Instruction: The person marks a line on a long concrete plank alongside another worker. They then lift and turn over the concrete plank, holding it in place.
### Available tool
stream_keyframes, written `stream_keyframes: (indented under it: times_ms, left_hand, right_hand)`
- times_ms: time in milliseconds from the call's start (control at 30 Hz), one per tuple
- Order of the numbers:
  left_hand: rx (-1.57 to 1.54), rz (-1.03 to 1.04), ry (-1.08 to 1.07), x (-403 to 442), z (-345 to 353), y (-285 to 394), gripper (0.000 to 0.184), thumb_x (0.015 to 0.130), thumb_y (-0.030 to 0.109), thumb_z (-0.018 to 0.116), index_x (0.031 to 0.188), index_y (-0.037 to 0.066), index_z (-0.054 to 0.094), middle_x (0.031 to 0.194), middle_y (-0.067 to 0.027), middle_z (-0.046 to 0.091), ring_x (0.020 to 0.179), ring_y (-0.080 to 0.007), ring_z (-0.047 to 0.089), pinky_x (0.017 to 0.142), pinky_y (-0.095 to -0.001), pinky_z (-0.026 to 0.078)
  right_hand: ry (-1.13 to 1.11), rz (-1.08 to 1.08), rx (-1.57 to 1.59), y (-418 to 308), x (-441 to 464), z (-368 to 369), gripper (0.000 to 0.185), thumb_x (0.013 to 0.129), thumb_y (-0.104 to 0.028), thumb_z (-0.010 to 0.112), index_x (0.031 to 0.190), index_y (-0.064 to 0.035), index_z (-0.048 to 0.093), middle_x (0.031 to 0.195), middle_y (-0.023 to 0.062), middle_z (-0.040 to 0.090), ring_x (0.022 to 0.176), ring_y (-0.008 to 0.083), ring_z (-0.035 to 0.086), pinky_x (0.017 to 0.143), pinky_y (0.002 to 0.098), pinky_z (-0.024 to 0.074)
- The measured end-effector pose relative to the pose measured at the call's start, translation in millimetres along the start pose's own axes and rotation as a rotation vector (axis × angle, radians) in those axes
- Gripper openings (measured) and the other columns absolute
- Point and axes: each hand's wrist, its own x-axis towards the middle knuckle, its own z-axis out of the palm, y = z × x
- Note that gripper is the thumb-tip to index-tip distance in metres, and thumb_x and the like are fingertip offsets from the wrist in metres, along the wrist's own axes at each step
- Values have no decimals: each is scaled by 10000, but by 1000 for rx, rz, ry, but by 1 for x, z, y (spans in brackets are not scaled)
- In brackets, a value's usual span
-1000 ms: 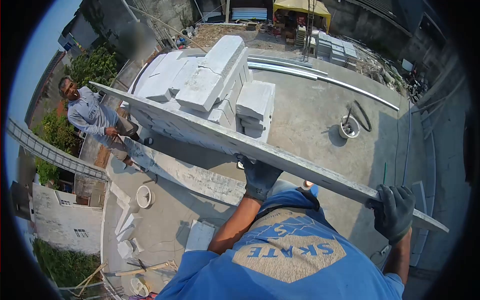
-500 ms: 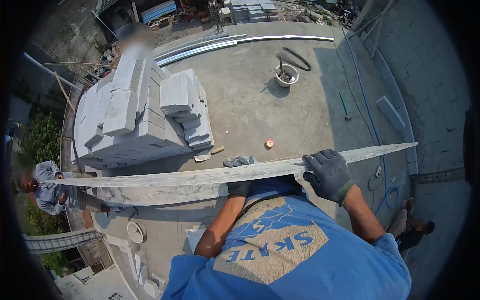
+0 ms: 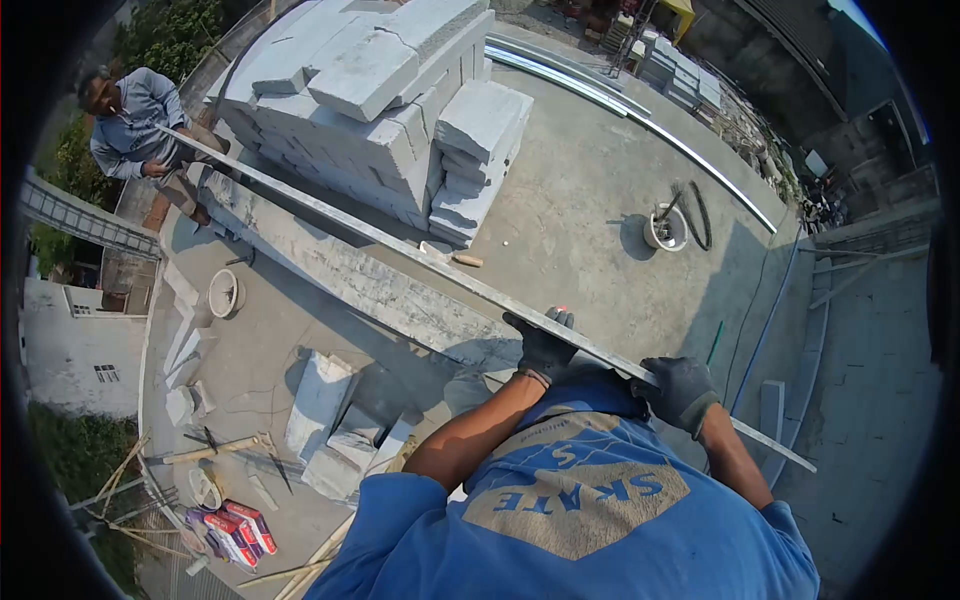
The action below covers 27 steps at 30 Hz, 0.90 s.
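A long, thin, pale board [image 3: 440, 265] runs diagonally across the view, seen nearly edge-on. My left hand [image 3: 543, 345], in a dark glove, grips it near my waist, its fingertips showing above the edge. Further right, my gloved right hand [image 3: 680, 390] is closed round the board nearer its right end. The board's far end lies in front of another person [image 3: 140, 120] at the upper left. Below it, a wide whitish plank [image 3: 370, 290] stretches toward that person.
A large stack of white blocks [image 3: 330, 140] stands beyond the board. Buckets [image 3: 666, 228] [image 3: 226, 293] sit on both sides. Loose blocks [image 3: 320, 400] and red-and-white bags [image 3: 235, 535] lie lower left. A green-handled tool [image 3: 715, 342] and metal strips [image 3: 640, 120] are on the right.
The view has swung, and the board now slants down to the right, seen edge-on. My hands are closer together than one second ago. The wide plank and the loose blocks show more.
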Motion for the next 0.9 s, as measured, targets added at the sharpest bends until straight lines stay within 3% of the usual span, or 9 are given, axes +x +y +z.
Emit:
stream_keyframes:
  times_ms: [33, 100, 233, 333, 367, 400, 533, 667, 900]
  left_hand:
    - [765, 603, -200, 9, 3, 14, 742, 756, 587, 457, 1198, -4, 394, 1182, -142, 402, 1105, -268, 419, 930, -398, 355]
    - [1564, 1271, -390, 27, 10, 32, 1049, 684, 802, 388, 1361, 10, 273, 1410, -134, 298, 1292, -275, 321, 1032, -406, 296]
    - [1705, 1419, -323, 69, 30, 81, 1096, 620, 877, 338, 1392, 102, 263, 1419, -58, 318, 1281, -235, 331, 1030, -362, 277]
    - [1700, 1752, -180, 83, 59, 147, 1012, 656, 881, 222, 1328, 137, 363, 1347, -87, 422, 1255, -259, 367, 1023, -448, 262]
    - [1747, 1732, -192, 75, 54, 169, 989, 704, 848, 224, 1395, 142, 266, 1430, -77, 319, 1318, -245, 291, 1050, -440, 222]
    - [1612, 1948, -206, 86, 29, 166, 897, 785, 774, 237, 1401, 122, 245, 1452, -85, 274, 1312, -239, 296, 1058, -437, 216]
    - [1349, 1910, -410, 60, -36, 204, 749, 868, 655, 264, 1386, 113, 269, 1429, -75, 321, 1301, -246, 315, 1031, -424, 265]
    - [1592, 2251, -290, 1, -110, 247, 788, 856, 677, 265, 1401, 108, 240, 1434, -70, 317, 1323, -255, 281, 1063, -434, 206]
    - [1051, 2372, -296, -24, -229, 307, 886, 811, 733, 292, 1405, 81, 213, 1454, -125, 262, 1340, -272, 250, 1082, -463, 149]
  right_hand:
    - [-1, -25, 8, 14, 7, 3, 240, 769, -332, 602, 833, -102, 621, 788, 121, 638, 751, 317, 620, 674, 424, 474]
    - [-20, -68, -9, 43, 23, 9, 248, 777, -341, 595, 828, -100, 618, 797, 130, 640, 757, 325, 620, 676, 428, 473]
    - [-69, -190, -61, 126, 71, 38, 274, 760, -361, 612, 820, -94, 623, 750, 159, 633, 727, 344, 618, 664, 439, 476]
    - [-72, -252, -110, 193, 115, 77, 289, 749, -375, 621, 791, -89, 612, 713, 164, 628, 690, 351, 618, 640, 443, 478]
    - [-67, -286, -71, 215, 127, 91, 298, 758, -376, 609, 792, -80, 605, 722, 167, 632, 694, 356, 619, 642, 443, 480]
    - [-86, -312, -67, 239, 141, 112, 302, 769, -364, 598, 807, -65, 609, 723, 173, 632, 695, 357, 620, 647, 445, 482]
    - [-79, -328, -110, 292, 170, 142, 303, 786, -347, 584, 839, -51, 612, 739, 171, 636, 701, 350, 624, 658, 450, 486]
    - [-153, -295, -128, 326, 184, 170, 296, 797, -333, 579, 894, -55, 611, 816, 162, 648, 776, 331, 631, 710, 429, 495]
    - [-171, -274, -156, 356, 175, 228, 311, 795, -350, 585, 913, -65, 621, 835, 159, 653, 821, 323, 634, 727, 429, 493]
